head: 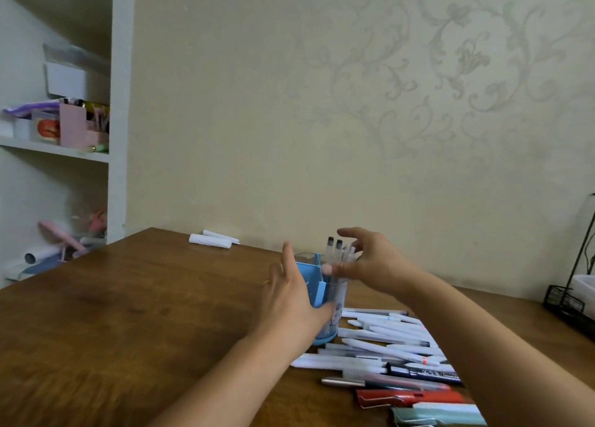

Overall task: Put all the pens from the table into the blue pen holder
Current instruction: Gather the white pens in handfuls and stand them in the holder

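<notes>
Hands at blue pen holder point(317, 285)
Left hand point(289, 298) steadies it; right hand point(370, 265) loosely pinches upright pens point(336, 252), likely light, stiff, slippery.

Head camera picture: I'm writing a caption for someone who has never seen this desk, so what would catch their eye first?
First, the blue pen holder mid-table, the left hand steadying its side while the right hand is at the pens standing in it. Next, the heap of loose pens lying on the wooden table to the holder's right.
</notes>
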